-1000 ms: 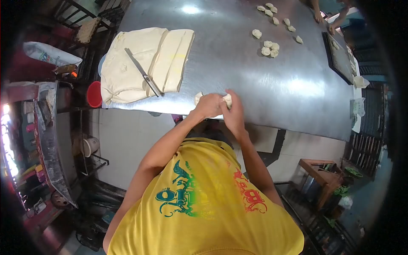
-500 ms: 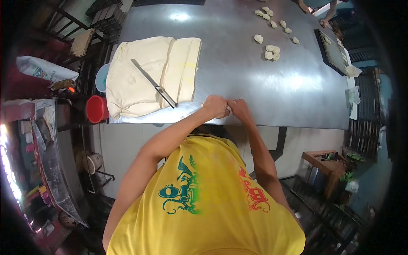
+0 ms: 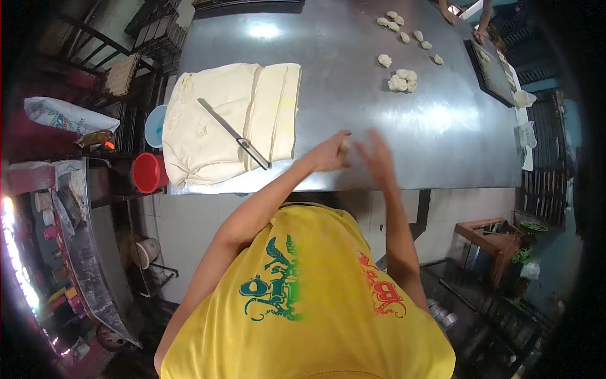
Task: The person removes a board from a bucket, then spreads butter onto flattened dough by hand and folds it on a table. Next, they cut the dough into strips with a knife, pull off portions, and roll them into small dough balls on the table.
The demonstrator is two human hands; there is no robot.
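Head view: left hand (image 3: 328,153) pinches half-hidden dough piece (image 3: 344,146); right hand (image 3: 377,156) blurred, fingers spread

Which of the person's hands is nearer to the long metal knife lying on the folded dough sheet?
Left. The left hand is just right of the long metal knife; the right hand lies farther right, beyond it.

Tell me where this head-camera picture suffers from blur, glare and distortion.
Head view: the right hand is smeared by motion blur, the left hand sharper; white glare spots the shiny steel table near its far edge; fisheye bends the table's edges, with dark vignetting at the corners.
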